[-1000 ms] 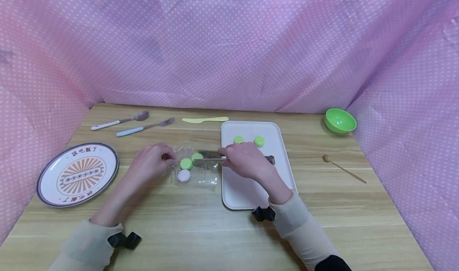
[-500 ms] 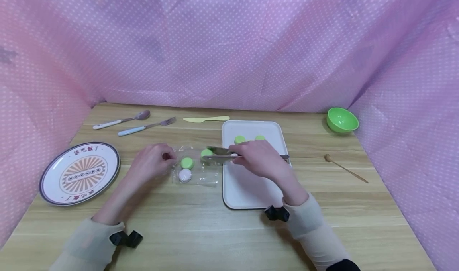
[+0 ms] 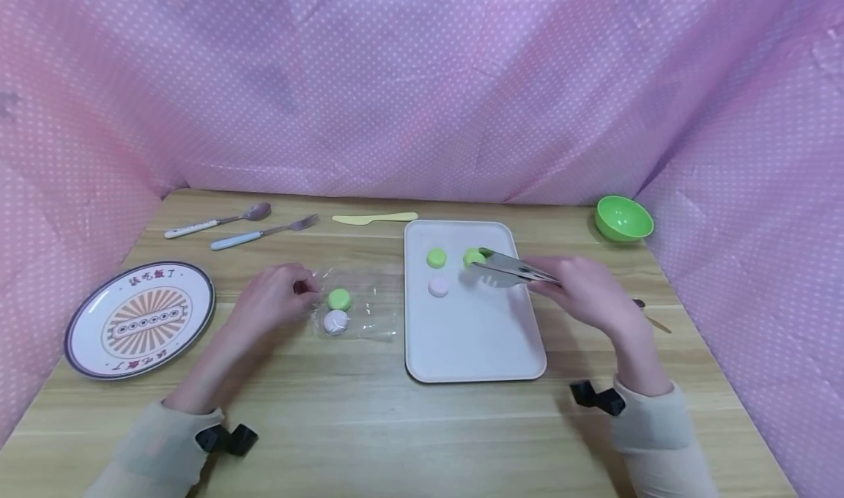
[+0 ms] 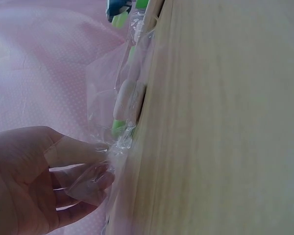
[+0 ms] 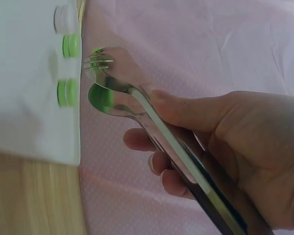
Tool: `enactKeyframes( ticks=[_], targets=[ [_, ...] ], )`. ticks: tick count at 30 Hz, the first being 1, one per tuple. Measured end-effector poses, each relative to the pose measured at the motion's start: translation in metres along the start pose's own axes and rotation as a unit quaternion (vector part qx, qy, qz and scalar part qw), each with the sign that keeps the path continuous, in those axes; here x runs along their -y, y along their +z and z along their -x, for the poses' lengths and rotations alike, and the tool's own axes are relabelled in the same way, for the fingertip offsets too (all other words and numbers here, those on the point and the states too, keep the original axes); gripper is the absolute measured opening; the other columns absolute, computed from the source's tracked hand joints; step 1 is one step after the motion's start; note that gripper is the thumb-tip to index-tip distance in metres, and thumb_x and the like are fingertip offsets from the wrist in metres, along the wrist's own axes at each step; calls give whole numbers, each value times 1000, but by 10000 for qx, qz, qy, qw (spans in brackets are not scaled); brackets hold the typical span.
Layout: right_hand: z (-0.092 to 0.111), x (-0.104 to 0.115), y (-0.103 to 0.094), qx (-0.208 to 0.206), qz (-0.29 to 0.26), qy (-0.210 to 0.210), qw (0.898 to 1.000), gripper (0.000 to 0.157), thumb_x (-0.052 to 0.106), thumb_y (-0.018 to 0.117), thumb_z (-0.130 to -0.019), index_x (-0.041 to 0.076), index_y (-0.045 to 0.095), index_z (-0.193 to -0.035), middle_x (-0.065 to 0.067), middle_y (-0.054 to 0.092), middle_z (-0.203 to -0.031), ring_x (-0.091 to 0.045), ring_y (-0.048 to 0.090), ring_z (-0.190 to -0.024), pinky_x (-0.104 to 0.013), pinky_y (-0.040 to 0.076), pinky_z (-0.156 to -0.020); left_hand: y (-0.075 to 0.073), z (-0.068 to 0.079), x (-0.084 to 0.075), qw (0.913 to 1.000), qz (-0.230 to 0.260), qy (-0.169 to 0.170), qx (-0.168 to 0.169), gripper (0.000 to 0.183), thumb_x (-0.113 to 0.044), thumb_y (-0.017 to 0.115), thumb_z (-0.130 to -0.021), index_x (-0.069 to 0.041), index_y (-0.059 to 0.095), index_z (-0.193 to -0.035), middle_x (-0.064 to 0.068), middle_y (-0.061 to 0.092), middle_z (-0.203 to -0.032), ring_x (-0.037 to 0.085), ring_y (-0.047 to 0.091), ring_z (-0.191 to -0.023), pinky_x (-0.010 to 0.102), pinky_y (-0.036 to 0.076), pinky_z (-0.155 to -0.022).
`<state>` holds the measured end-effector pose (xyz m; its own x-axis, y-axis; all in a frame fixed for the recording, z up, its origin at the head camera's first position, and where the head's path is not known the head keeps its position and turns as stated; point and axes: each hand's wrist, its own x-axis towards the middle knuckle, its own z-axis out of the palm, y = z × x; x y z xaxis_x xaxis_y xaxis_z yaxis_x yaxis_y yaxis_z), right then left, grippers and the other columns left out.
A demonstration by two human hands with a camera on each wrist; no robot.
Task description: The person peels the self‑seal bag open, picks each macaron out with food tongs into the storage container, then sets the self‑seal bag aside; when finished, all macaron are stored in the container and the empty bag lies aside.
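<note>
My left hand [image 3: 280,293] pinches the edge of a clear plastic bag [image 3: 372,315] lying left of the tray. A green macaron [image 3: 339,299] and a pale one [image 3: 335,322] show through the plastic. My right hand [image 3: 587,289] holds metal tongs [image 3: 504,269] with one fork-shaped and one spoon-shaped tip, over the upper right of the white tray [image 3: 475,344]. Green shows at the tongs' tips; I cannot tell whether they grip a macaron. On the tray are a green macaron [image 3: 436,258], a pale pink one [image 3: 438,286] and, overlapped by the tongs, another green [image 3: 472,256].
A patterned plate [image 3: 141,320] lies at far left. Behind are a spoon [image 3: 220,221], a fork [image 3: 267,231] and a yellow knife [image 3: 374,219]. A green bowl [image 3: 623,219] stands at back right. The right hand partly hides a slim wooden stick [image 3: 659,325]. Pink dotted cloth [image 3: 422,88] surrounds the table.
The right hand and tongs have moved right, from over the bag to the tray's upper right. The green macaron at the tongs has left the bag. The left hand stays at the bag's edge.
</note>
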<state>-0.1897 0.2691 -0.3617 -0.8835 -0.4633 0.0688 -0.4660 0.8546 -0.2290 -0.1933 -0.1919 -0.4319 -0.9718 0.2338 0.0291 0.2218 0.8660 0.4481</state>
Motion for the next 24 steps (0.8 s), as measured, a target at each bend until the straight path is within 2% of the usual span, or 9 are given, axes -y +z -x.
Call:
enactKeyframes(
  ticks=[8, 12, 18, 24],
  targets=[
    [17, -15, -4, -9, 190, 127, 9997, 33, 26, 65, -88, 22, 62, -121, 3, 72, -96, -14, 66, -78, -40, 51, -64, -1, 0, 0, 10000, 0, -44, -6, 6, -19, 73, -77, -22, 71, -82, -2, 67, -86, 16, 59, -77, 35, 46, -69],
    [16, -14, -1, -5, 280, 108, 9995, 33, 29, 67, -87, 24, 62, -119, 4, 72, -95, -15, 66, -77, -40, 49, -61, -1, 0, 0, 10000, -48, -36, -53, 5, -20, 73, -77, -23, 71, -81, -2, 67, -85, 16, 59, -77, 35, 46, -69],
    [13, -9, 6, 70, 328, 22, 9994, 34, 29, 69, -85, 23, 64, -118, 3, 72, -96, -18, 68, -79, -42, 51, -63, -1, 0, 0, 9999, -104, 65, -70, 4, -21, 73, -78, -22, 72, -81, -2, 67, -83, 15, 58, -75, 35, 46, -68],
    [9, -5, 12, 219, 363, -37, 9991, 32, 26, 69, -85, 22, 65, -116, 5, 71, -91, -14, 65, -74, -40, 50, -60, -2, 0, 1, 9999, -103, 64, -72, 4, -21, 73, -78, -22, 71, -81, -2, 67, -82, 15, 58, -74, 34, 46, -67]
  ],
)
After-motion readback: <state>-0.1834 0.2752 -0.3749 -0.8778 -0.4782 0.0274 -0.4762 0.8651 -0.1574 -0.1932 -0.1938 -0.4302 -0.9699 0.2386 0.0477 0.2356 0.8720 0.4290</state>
